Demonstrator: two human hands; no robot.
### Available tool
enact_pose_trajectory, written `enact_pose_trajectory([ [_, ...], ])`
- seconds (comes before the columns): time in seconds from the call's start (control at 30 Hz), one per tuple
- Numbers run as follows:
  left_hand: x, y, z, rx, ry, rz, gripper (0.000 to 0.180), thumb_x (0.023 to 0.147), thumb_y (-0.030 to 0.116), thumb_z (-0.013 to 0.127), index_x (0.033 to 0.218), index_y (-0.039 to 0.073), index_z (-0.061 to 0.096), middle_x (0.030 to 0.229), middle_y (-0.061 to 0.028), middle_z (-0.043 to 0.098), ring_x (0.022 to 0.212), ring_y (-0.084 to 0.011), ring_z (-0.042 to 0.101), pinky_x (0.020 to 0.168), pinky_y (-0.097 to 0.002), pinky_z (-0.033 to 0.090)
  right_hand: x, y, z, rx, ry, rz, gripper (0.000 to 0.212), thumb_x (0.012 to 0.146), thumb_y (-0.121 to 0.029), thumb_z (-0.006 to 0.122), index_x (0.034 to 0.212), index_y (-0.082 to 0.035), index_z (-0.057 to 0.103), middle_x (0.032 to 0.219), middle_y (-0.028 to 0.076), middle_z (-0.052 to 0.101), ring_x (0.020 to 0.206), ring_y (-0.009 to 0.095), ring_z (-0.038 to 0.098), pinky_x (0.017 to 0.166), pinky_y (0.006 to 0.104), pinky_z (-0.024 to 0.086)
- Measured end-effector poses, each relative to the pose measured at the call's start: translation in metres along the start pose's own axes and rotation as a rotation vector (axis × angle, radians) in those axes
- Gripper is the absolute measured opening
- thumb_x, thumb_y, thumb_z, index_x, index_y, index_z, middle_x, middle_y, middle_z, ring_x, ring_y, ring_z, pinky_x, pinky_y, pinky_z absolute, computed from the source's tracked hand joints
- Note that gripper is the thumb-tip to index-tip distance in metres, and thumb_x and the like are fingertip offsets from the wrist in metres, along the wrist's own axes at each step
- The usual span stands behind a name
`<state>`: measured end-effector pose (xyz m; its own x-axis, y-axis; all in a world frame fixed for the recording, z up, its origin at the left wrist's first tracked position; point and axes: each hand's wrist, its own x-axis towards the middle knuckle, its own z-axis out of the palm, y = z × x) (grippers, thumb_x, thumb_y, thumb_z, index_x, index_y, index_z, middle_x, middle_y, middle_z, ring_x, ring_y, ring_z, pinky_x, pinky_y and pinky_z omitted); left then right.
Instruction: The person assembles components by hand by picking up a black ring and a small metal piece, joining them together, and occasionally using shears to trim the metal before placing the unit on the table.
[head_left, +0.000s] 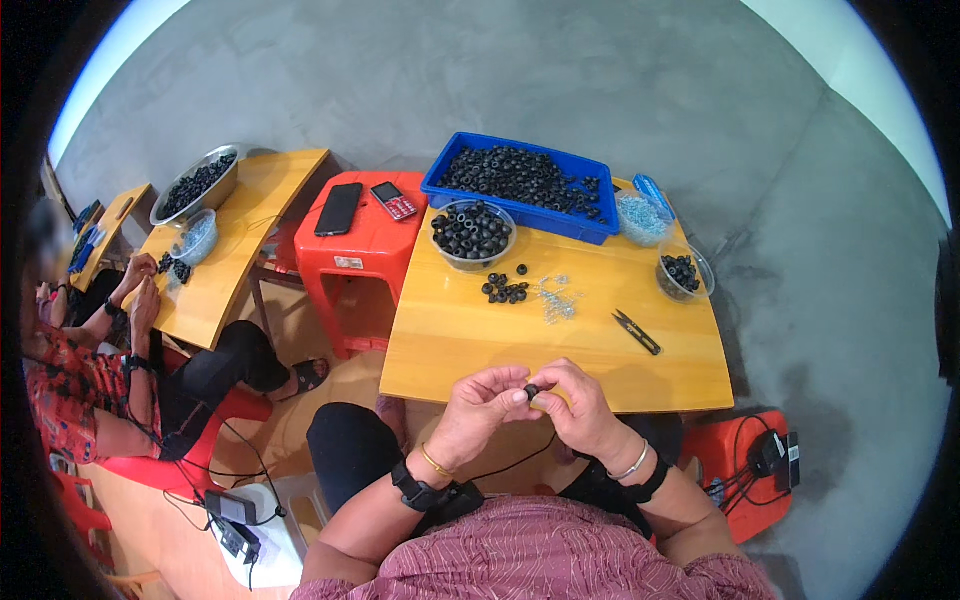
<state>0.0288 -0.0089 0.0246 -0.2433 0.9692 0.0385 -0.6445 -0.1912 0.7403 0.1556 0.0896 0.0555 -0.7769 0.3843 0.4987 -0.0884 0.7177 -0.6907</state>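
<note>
Your left hand [478, 408] and right hand [582, 410] share a narrow, pinched grip on one round black bead [532, 391], at the near edge of the table [500, 350]. The blue plastic tray [575, 229] and clear round tub [470, 265] hold heaped dark rings [515, 178].

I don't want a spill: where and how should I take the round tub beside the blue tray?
Take the tub by its wall just under the rim, probably from the near left. It is round, open-topped and full of black beads, so keep it level; the blue tray crowds its far side and loose beads lie off its near right.
</note>
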Motion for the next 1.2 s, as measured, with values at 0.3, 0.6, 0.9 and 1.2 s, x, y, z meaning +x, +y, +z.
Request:
enact_pose_trajectory([
  [0.3,0.008,-0.005,-0.021,-0.139,-0.047,-0.204,0.015,0.083,0.006,0.053,0.096,-0.001,0.055,0.082,-0.0067,0.058,0.068,-0.0127,0.057,0.069,-0.0308,0.052,0.008,0.024,-0.014,-0.042,-0.06,0.049,0.014,0.073,-0.001,0.054,0.087,-0.001,0.053,0.077,0.012,0.052,0.07,0.026,0.053,0.063,0.0314,0.044],
  [0.6,0.015,-0.004,-0.035,-0.034,-0.003,-0.123,0.01,0.081,0.008,0.057,0.088,0.002,0.054,0.076,-0.0029,0.054,0.064,-0.01,0.053,0.061,-0.0257,0.05,0.048,0.085,-0.049,-0.489,-0.168,0.167,0.009,0.074,-0.008,0.055,0.081,-0.003,0.053,0.078,0.014,0.054,0.075,0.033,0.054,0.065,0.0383,0.044],
  [0.9,0.015,-0.001,-0.037,0.048,0.022,-0.105,0.012,0.08,0.006,0.058,0.089,-0.001,0.055,0.082,-0.0049,0.056,0.064,-0.0114,0.055,0.058,-0.0241,0.05,0.06,0.095,-0.034,-0.573,-0.326,0.188,0.006,0.074,-0.008,0.054,0.078,-0.004,0.05,0.078,0.014,0.052,0.077,0.033,0.052,0.066,0.0404,0.043],
  [1.2,0.01,0.003,-0.026,-0.05,0.017,-0.098,0.015,0.082,0.005,0.054,0.096,-0.001,0.055,0.086,-0.0049,0.056,0.069,-0.0112,0.055,0.065,-0.0258,0.051,0.043,0.054,-0.038,-0.085,-0.143,0.232,0.007,0.074,-0.002,0.055,0.078,-0.001,0.05,0.067,0.01,0.054,0.062,0.02,0.055,0.059,0.028,0.044],
])
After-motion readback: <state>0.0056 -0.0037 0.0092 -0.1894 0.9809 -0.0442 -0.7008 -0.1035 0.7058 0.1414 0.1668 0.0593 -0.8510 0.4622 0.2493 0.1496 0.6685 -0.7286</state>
